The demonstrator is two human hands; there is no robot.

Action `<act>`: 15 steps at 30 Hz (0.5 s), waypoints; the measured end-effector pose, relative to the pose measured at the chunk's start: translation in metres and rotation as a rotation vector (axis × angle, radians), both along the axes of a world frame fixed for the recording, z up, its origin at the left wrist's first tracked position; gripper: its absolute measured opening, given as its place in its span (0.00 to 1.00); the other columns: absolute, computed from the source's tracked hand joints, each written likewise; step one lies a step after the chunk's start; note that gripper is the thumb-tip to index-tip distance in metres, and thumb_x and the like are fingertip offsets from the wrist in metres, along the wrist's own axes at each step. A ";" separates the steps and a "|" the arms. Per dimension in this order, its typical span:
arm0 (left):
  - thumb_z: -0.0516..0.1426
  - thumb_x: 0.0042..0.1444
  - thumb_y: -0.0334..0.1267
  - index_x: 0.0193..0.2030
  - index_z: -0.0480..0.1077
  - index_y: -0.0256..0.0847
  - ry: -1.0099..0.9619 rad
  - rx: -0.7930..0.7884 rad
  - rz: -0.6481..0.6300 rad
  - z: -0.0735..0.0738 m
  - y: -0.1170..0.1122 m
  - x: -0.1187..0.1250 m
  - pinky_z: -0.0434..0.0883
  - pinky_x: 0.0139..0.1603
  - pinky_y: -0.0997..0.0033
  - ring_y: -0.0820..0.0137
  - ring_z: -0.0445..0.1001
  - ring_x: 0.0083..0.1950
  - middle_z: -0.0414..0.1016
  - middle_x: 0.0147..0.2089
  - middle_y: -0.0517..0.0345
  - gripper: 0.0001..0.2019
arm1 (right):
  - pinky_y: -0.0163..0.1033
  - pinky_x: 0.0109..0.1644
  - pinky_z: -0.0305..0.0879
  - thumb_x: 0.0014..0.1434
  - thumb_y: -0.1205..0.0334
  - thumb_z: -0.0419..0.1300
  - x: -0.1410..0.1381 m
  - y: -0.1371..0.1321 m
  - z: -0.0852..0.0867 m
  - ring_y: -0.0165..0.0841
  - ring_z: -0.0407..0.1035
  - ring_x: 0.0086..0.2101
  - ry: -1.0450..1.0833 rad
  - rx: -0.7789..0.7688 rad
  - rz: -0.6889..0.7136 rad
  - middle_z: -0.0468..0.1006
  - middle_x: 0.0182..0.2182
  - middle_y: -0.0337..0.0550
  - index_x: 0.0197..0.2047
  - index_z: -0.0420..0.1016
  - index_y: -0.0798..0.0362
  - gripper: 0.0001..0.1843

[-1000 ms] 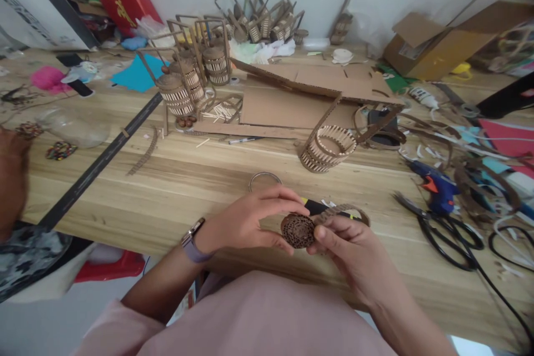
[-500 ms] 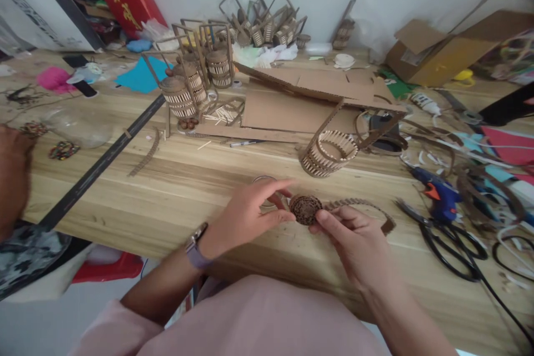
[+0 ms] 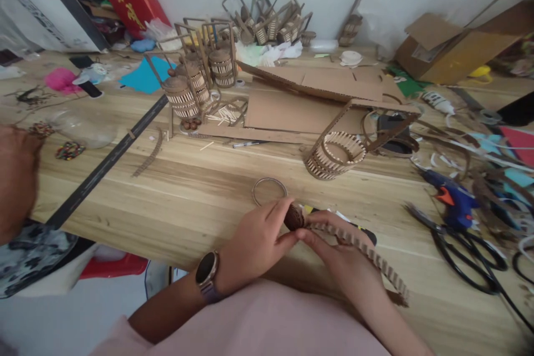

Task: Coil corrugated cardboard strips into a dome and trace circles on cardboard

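Between my two hands is a brown coil of corrugated cardboard strip [image 3: 294,218], tilted nearly on edge. My left hand [image 3: 265,233] grips its left side with thumb and fingers. My right hand [image 3: 348,250] pinches its right side, and the loose tail of the corrugated strip [image 3: 367,253] runs back over that hand toward the lower right. A thin ring [image 3: 269,191] lies on the table just beyond my left hand. Partly hidden behind my right hand is a yellow-and-black tool, perhaps a utility knife [image 3: 369,235].
Black-handled scissors [image 3: 459,253] and a blue glue gun [image 3: 453,200] lie at the right. Ahead stand a small slatted basket [image 3: 334,156], flat cardboard [image 3: 300,114] and several lidded baskets [image 3: 181,97]. Another person's hand [image 3: 19,178] is at the left edge.
The coil has turned from face-up to nearly on edge, and my left hand has closed on it. The strip's tail has swung toward me, and the ring is uncovered.
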State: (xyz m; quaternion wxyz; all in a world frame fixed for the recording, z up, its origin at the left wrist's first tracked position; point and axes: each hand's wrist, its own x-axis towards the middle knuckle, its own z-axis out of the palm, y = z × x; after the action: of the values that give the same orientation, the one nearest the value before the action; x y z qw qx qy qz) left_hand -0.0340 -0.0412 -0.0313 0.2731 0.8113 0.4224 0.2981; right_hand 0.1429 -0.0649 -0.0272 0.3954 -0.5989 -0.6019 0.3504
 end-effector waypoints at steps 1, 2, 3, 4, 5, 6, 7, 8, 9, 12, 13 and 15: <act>0.60 0.62 0.37 0.59 0.64 0.38 -0.034 -0.078 0.012 0.000 0.000 -0.004 0.77 0.48 0.60 0.59 0.79 0.48 0.79 0.48 0.48 0.19 | 0.42 0.40 0.73 0.56 0.52 0.67 0.002 0.000 -0.003 0.39 0.78 0.35 -0.051 0.051 0.094 0.83 0.32 0.39 0.34 0.81 0.44 0.06; 0.60 0.61 0.35 0.58 0.66 0.39 -0.066 -0.157 0.035 -0.001 -0.001 -0.008 0.77 0.47 0.62 0.61 0.79 0.46 0.80 0.46 0.50 0.19 | 0.41 0.41 0.73 0.58 0.54 0.65 0.005 0.002 -0.006 0.39 0.78 0.36 -0.101 0.102 0.182 0.83 0.34 0.39 0.38 0.80 0.44 0.06; 0.60 0.60 0.33 0.57 0.67 0.40 -0.093 -0.227 0.069 -0.003 0.000 -0.014 0.76 0.46 0.64 0.63 0.79 0.44 0.80 0.45 0.52 0.18 | 0.41 0.41 0.73 0.60 0.56 0.63 0.008 0.004 -0.010 0.38 0.78 0.38 -0.174 0.154 0.264 0.83 0.36 0.40 0.40 0.80 0.44 0.06; 0.59 0.60 0.33 0.56 0.68 0.40 -0.111 -0.278 0.109 -0.004 0.000 -0.019 0.76 0.46 0.66 0.64 0.79 0.43 0.80 0.45 0.54 0.18 | 0.42 0.42 0.73 0.62 0.58 0.61 0.011 0.007 -0.014 0.38 0.78 0.39 -0.261 0.206 0.332 0.83 0.39 0.41 0.43 0.80 0.45 0.07; 0.59 0.59 0.33 0.56 0.68 0.40 -0.118 -0.308 0.149 -0.006 0.000 -0.025 0.76 0.46 0.66 0.65 0.78 0.43 0.79 0.45 0.54 0.18 | 0.42 0.43 0.72 0.64 0.61 0.59 0.013 0.012 -0.019 0.38 0.77 0.41 -0.355 0.253 0.377 0.83 0.41 0.43 0.44 0.80 0.46 0.08; 0.59 0.59 0.34 0.56 0.68 0.40 -0.111 -0.324 0.183 -0.008 0.000 -0.031 0.75 0.47 0.65 0.65 0.78 0.43 0.79 0.45 0.54 0.18 | 0.43 0.45 0.72 0.65 0.63 0.58 0.015 0.017 -0.024 0.39 0.77 0.42 -0.450 0.292 0.408 0.83 0.42 0.44 0.45 0.79 0.46 0.10; 0.59 0.59 0.35 0.56 0.69 0.40 -0.094 -0.335 0.205 -0.010 0.000 -0.036 0.75 0.48 0.64 0.64 0.78 0.43 0.79 0.46 0.53 0.18 | 0.44 0.46 0.71 0.66 0.64 0.57 0.015 0.024 -0.030 0.40 0.76 0.42 -0.544 0.330 0.433 0.83 0.42 0.46 0.46 0.79 0.47 0.11; 0.59 0.58 0.36 0.56 0.69 0.39 -0.071 -0.339 0.216 -0.011 -0.001 -0.041 0.75 0.49 0.62 0.63 0.77 0.44 0.79 0.46 0.52 0.18 | 0.45 0.46 0.70 0.65 0.65 0.57 0.014 0.030 -0.035 0.41 0.75 0.42 -0.600 0.352 0.446 0.83 0.42 0.47 0.46 0.79 0.48 0.11; 0.59 0.58 0.36 0.56 0.69 0.39 -0.045 -0.339 0.212 -0.011 -0.002 -0.044 0.74 0.50 0.60 0.62 0.77 0.45 0.79 0.47 0.51 0.18 | 0.46 0.45 0.68 0.65 0.65 0.58 0.011 0.036 -0.041 0.42 0.74 0.42 -0.630 0.359 0.444 0.83 0.42 0.48 0.45 0.80 0.49 0.10; 0.60 0.57 0.36 0.55 0.70 0.39 0.018 -0.298 0.153 -0.010 -0.006 -0.049 0.73 0.55 0.56 0.59 0.75 0.51 0.78 0.50 0.48 0.18 | 0.47 0.45 0.64 0.63 0.67 0.61 -0.006 0.050 -0.054 0.43 0.71 0.43 -0.691 0.373 0.425 0.82 0.41 0.48 0.41 0.80 0.48 0.07; 0.61 0.56 0.36 0.55 0.70 0.39 0.030 -0.274 0.126 -0.009 -0.007 -0.049 0.72 0.57 0.54 0.58 0.74 0.53 0.77 0.52 0.47 0.19 | 0.47 0.46 0.64 0.62 0.68 0.61 -0.012 0.053 -0.057 0.43 0.70 0.43 -0.704 0.378 0.426 0.82 0.40 0.48 0.39 0.80 0.48 0.06; 0.62 0.55 0.35 0.54 0.71 0.38 0.058 -0.224 0.073 -0.008 -0.007 -0.050 0.69 0.60 0.51 0.55 0.71 0.58 0.75 0.56 0.45 0.19 | 0.46 0.47 0.63 0.62 0.69 0.62 -0.021 0.056 -0.059 0.43 0.68 0.44 -0.715 0.387 0.438 0.81 0.39 0.47 0.37 0.79 0.49 0.06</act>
State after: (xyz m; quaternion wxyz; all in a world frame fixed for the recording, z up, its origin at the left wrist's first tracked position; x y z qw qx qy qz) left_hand -0.0838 -0.0483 -0.0393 0.3386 0.7682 0.4898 0.2352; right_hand 0.1214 -0.0090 -0.0863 0.1844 -0.4560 -0.8671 0.0783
